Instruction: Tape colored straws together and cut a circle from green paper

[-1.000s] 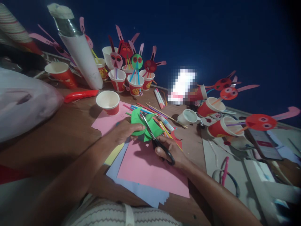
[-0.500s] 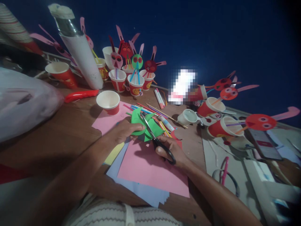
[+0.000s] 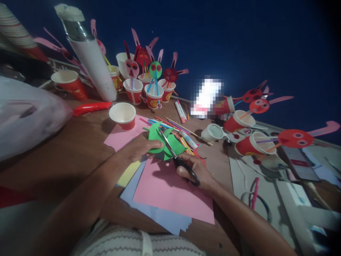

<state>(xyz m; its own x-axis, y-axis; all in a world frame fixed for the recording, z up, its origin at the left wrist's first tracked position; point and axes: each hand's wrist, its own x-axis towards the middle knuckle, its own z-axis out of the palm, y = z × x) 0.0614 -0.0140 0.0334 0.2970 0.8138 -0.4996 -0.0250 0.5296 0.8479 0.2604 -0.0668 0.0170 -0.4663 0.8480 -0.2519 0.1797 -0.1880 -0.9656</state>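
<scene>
My left hand (image 3: 142,146) pinches a piece of green paper (image 3: 156,134) at its near left edge, thumb on top. The paper is partly cut, with pointed flaps sticking up. In my right hand (image 3: 195,169) are black-handled scissors (image 3: 174,153), fingers wrapped through the handles. The blades lie across the green paper and point away to the upper left. Below both hands lies a pink sheet (image 3: 170,192) on top of lilac sheets (image 3: 160,215), with a yellow sheet (image 3: 129,174) showing at the left.
Sticks, pens and a glue stick (image 3: 188,138) lie just beyond the paper. A wide paper cup (image 3: 122,115) stands to the left. Red cups with paper-faced figures (image 3: 154,94) line the back and right. A tall flask (image 3: 93,64) and a plastic bag (image 3: 29,117) occupy the left.
My hands, the scissors and the green paper hold almost the same position. Only a very slight shift of the left fingers and blades shows.
</scene>
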